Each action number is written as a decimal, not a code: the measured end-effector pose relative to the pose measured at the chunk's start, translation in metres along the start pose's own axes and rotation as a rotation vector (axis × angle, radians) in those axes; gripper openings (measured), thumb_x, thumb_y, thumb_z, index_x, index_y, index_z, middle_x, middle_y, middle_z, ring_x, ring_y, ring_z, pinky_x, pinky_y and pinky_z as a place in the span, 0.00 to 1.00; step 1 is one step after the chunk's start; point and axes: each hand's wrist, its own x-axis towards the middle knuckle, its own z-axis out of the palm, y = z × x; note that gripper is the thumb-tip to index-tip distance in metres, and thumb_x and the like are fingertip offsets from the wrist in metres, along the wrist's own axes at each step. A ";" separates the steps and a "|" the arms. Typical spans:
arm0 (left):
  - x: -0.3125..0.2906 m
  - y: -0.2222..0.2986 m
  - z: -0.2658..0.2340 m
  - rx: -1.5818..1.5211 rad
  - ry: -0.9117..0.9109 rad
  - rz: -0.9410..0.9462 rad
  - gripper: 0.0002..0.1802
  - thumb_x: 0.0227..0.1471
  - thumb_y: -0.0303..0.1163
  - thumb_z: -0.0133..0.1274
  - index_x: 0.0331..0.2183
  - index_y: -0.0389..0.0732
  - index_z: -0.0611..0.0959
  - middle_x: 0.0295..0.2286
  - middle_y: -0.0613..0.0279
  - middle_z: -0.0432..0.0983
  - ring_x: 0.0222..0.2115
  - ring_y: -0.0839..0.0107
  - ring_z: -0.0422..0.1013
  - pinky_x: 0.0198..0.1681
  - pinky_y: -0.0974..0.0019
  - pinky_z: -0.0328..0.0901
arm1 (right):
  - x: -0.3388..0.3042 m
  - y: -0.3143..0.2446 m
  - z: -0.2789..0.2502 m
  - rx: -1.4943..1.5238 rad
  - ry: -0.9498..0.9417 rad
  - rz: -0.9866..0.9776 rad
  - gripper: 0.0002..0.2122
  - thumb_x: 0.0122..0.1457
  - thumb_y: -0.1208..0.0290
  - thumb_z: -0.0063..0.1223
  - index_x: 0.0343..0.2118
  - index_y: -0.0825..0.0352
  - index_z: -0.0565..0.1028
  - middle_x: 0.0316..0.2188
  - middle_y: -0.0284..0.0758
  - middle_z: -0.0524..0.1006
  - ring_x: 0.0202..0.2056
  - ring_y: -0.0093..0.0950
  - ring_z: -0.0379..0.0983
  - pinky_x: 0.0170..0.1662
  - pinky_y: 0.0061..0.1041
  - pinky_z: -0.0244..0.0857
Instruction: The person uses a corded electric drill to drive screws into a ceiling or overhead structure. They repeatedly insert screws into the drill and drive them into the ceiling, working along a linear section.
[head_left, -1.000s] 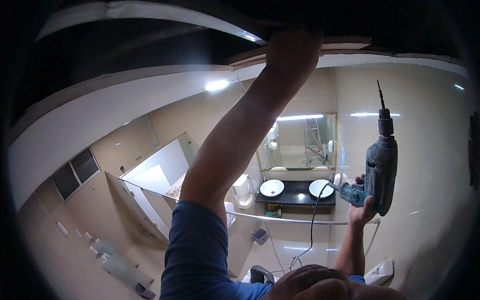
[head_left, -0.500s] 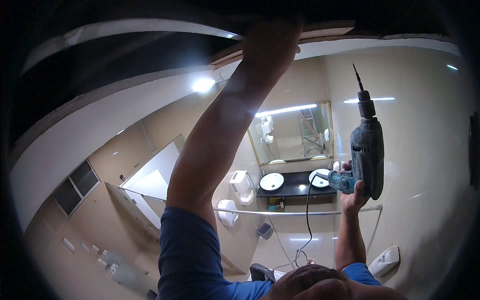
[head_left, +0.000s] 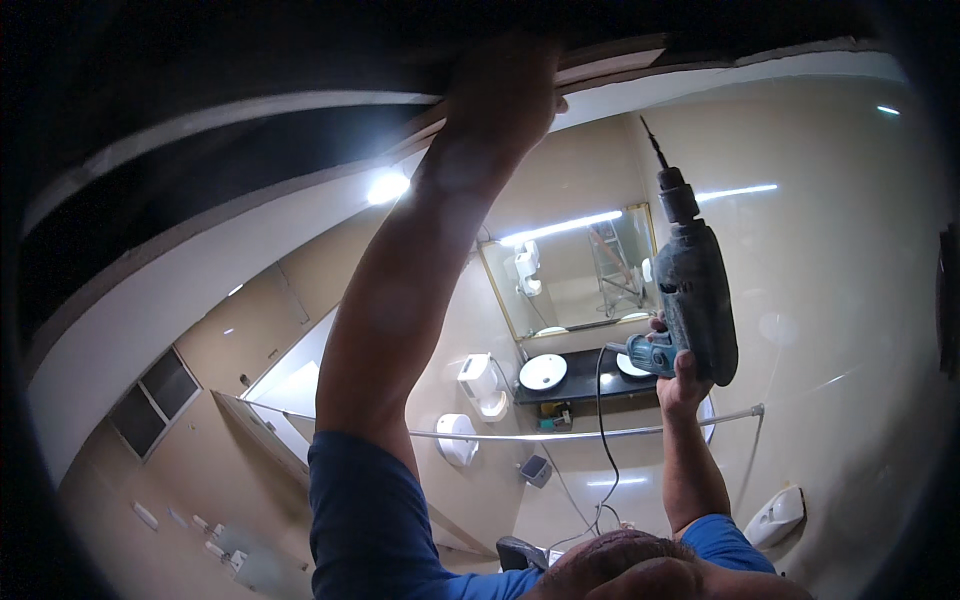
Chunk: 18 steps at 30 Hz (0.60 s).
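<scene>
Corded drill (head_left: 693, 290) upright in right hand (head_left: 680, 378)

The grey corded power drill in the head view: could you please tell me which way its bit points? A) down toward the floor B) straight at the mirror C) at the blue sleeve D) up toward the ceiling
D: the right hand holds the grey corded power drill upright, its bit angled toward the dark ceiling edge.

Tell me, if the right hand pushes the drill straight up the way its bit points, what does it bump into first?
Probably the pale ceiling strip above the drill held in the right hand; nothing shows between, though depth is unclear.
</scene>
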 end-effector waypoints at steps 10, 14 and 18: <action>-0.001 0.021 0.008 -0.023 -0.072 -0.023 0.18 0.44 0.40 0.73 0.35 0.39 0.89 0.31 0.48 0.85 0.35 0.53 0.83 0.45 0.52 0.77 | 0.002 0.022 -0.011 0.025 -0.021 -0.028 0.37 0.55 0.49 0.67 0.57 0.75 0.70 0.46 0.46 0.79 0.44 0.39 0.81 0.41 0.33 0.80; -0.006 0.017 0.014 -0.020 0.044 0.094 0.23 0.46 0.42 0.70 0.42 0.39 0.84 0.33 0.48 0.82 0.36 0.53 0.80 0.44 0.51 0.74 | -0.001 0.027 -0.015 0.002 -0.023 -0.028 0.37 0.56 0.49 0.66 0.58 0.75 0.69 0.46 0.46 0.78 0.44 0.39 0.81 0.41 0.34 0.79; -0.021 0.021 0.030 0.219 0.257 0.135 0.41 0.43 0.44 0.71 0.56 0.38 0.74 0.44 0.42 0.79 0.47 0.46 0.75 0.53 0.45 0.67 | 0.000 0.032 -0.020 0.017 -0.019 0.014 0.37 0.56 0.50 0.66 0.59 0.76 0.68 0.47 0.46 0.78 0.45 0.39 0.81 0.42 0.35 0.79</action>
